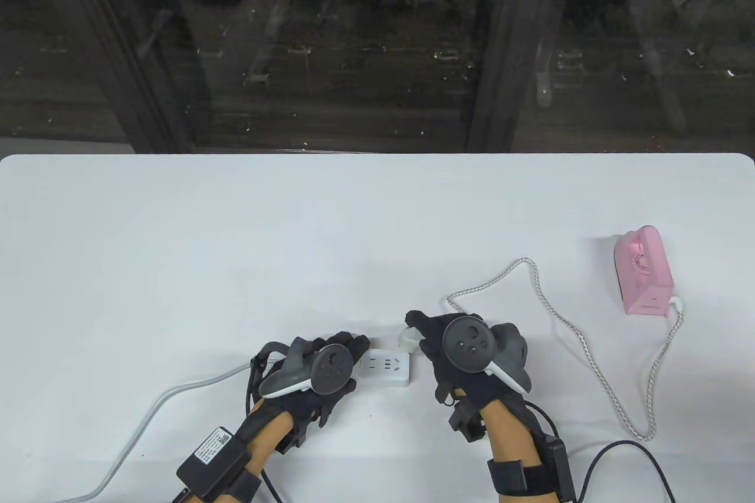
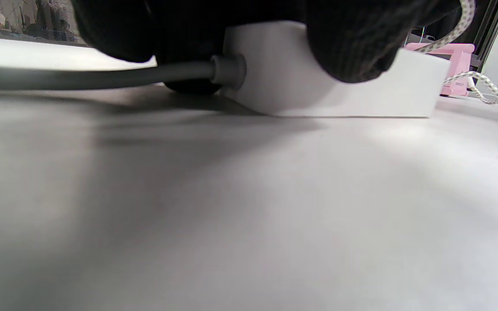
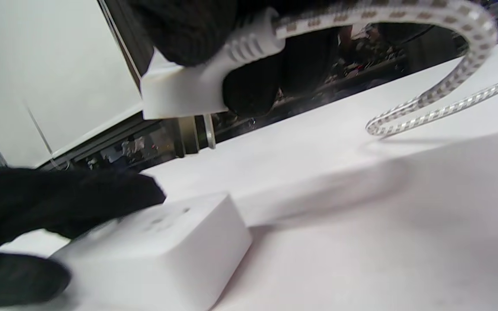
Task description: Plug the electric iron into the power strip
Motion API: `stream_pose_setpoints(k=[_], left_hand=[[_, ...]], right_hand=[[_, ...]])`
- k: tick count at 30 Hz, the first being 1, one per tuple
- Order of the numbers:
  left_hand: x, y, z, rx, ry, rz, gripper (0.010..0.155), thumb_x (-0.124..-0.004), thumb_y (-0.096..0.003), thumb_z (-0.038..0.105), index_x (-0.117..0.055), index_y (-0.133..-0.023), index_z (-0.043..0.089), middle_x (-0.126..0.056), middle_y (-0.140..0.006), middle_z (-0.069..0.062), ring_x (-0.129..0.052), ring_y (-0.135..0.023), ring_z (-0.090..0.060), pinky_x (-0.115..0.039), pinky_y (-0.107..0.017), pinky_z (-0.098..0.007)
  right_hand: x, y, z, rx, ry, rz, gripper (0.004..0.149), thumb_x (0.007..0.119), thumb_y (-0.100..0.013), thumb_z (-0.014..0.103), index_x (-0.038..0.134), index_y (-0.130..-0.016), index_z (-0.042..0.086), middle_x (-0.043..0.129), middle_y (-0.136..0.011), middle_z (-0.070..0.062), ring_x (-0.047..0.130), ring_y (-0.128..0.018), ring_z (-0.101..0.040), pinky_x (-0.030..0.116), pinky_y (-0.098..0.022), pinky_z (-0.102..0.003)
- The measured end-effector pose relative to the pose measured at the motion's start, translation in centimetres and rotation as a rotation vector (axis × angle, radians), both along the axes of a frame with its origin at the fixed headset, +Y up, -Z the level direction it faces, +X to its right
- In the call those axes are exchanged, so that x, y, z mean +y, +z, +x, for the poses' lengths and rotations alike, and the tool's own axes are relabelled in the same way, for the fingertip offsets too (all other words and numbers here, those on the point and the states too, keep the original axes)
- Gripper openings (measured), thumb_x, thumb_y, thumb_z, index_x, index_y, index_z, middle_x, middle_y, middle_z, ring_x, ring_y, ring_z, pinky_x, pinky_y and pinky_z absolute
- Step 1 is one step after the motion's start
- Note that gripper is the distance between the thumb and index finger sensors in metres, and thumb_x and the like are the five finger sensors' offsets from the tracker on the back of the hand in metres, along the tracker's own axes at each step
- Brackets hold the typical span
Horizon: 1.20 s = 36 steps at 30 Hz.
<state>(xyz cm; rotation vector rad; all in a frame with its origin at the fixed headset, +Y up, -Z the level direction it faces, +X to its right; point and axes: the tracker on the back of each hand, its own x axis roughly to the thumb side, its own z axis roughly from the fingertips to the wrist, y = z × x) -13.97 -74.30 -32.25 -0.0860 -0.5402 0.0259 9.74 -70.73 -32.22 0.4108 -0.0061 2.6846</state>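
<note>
The iron's plug [image 3: 188, 93] is pinched in the right hand [image 1: 466, 352] above the power strip [image 1: 386, 367], which is pressed to the desk [image 1: 295, 232] by the left hand [image 1: 321, 373]. The prongs must next be aligned and lowered into a socket.

Your power strip [image 1: 386, 367] lies near the counter's [image 1: 295, 232] front edge; the iron [image 1: 643, 270] stands well right, farther back.

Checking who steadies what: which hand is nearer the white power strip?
Left. The left hand rests on the white power strip, gripping its cabled end; the right hand hovers just off its other end, holding the white plug above it.
</note>
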Motion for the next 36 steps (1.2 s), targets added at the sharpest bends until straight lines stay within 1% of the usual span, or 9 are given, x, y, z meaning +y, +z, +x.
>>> stream_pose_setpoints(k=[11, 17, 21, 22, 27, 31, 36], left_hand=[[0.0, 0.0, 0.0, 0.0, 0.0, 0.0, 0.076, -0.077, -0.0388, 0.046, -0.052, -0.109, 0.032, -0.065, -0.112, -0.005, -0.081, -0.088, -0.029, -0.069, -0.067, -0.055], [0.0, 0.0, 0.0, 0.0, 0.001, 0.0, 0.076, -0.077, -0.0388, 0.046, -0.052, -0.109, 0.032, -0.065, -0.112, -0.004, -0.081, -0.088, -0.029, -0.069, -0.067, -0.054], [0.0, 0.0, -0.1, 0.0, 0.003, 0.001, 0.076, -0.077, -0.0388, 0.046, -0.052, -0.109, 0.033, -0.065, -0.112, -0.004, -0.081, -0.088, -0.029, -0.069, -0.067, -0.055], [0.0, 0.0, 0.0, 0.001, 0.003, 0.0, 0.076, -0.077, -0.0389, 0.046, -0.052, -0.109, 0.033, -0.065, -0.112, -0.004, -0.081, -0.088, -0.029, -0.069, -0.067, -0.055], [0.0, 0.0, -0.1, 0.005, 0.009, -0.002, 0.076, -0.077, -0.0387, 0.046, -0.052, -0.109, 0.033, -0.065, -0.112, -0.004, -0.081, -0.088, -0.029, -0.069, -0.067, -0.054], [0.0, 0.0, -0.1, 0.008, 0.014, -0.001, 0.075, -0.078, -0.0383, 0.046, -0.053, -0.108, 0.034, -0.066, -0.112, -0.003, -0.081, -0.088, -0.028, -0.069, -0.067, -0.054], [0.0, -0.1, -0.1, 0.009, 0.014, -0.003, 0.075, -0.078, -0.0383, 0.046, -0.053, -0.108, 0.034, -0.066, -0.112, -0.004, -0.082, -0.088, -0.029, -0.069, -0.067, -0.054]], right_hand=[[-0.5, 0.0, -1.2, 0.052, 0.057, -0.042, 0.056, 0.08, -0.042, 0.029, 0.074, -0.098, 0.035, 0.089, -0.092, 0.0, 0.083, -0.091, -0.032, 0.056, -0.071, -0.069], [-0.5, 0.0, -1.2, 0.056, 0.047, -0.053, 0.056, 0.08, -0.042, 0.029, 0.074, -0.097, 0.034, 0.09, -0.091, 0.0, 0.083, -0.09, -0.032, 0.057, -0.071, -0.069], [-0.9, 0.0, -1.6, 0.076, 0.058, -0.081, 0.056, 0.083, -0.042, 0.03, 0.074, -0.097, 0.034, 0.09, -0.092, 0.0, 0.084, -0.089, -0.032, 0.057, -0.071, -0.069], [-0.8, 0.0, -1.6, 0.068, 0.056, -0.063, 0.056, 0.083, -0.042, 0.03, 0.074, -0.097, 0.034, 0.09, -0.092, 0.0, 0.085, -0.089, -0.032, 0.057, -0.071, -0.069], [-1.0, 0.0, -1.7, 0.07, 0.06, -0.066, 0.056, 0.085, -0.043, 0.033, 0.073, -0.098, 0.034, 0.089, -0.092, 0.0, 0.084, -0.089, -0.033, 0.057, -0.071, -0.069], [-1.0, -0.2, -2.1, 0.064, 0.074, -0.068, 0.056, 0.085, -0.043, 0.035, 0.073, -0.098, 0.035, 0.089, -0.09, 0.0, 0.084, -0.089, -0.032, 0.057, -0.071, -0.069], [-0.7, 0.0, -2.6, 0.045, 0.134, -0.045, 0.056, 0.085, -0.042, 0.035, 0.074, -0.097, 0.035, 0.09, -0.089, 0.0, 0.084, -0.089, -0.032, 0.058, -0.071, -0.068]])
